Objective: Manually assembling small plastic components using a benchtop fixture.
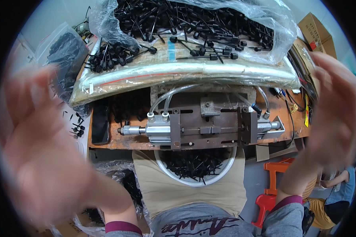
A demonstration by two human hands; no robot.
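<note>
Both my hands are raised wide apart on either side of the bench and are blurred by motion. My left hand [47, 170] is at the left, fingers loosely stretched, with nothing visible in it. My right hand [332, 114] is at the right, also open, and no object shows in it. Between them sits a metal clamping fixture [190, 118] with a silver pneumatic cylinder [159, 132] on its left and another cylinder [268, 126] on its right. Two small grey jaws [210, 130] meet at its middle. No black part can be made out in them.
Behind the fixture, a plastic-lined tray [186, 69] bears a heap of black knobbed stems [194, 23]. A white round basket [159, 166] on my lap contains more. A black phone-like slab [100, 124] lies left. Clear hoses [178, 89] arch overhead. Another person [340, 189] sits far right by a red stool [265, 205].
</note>
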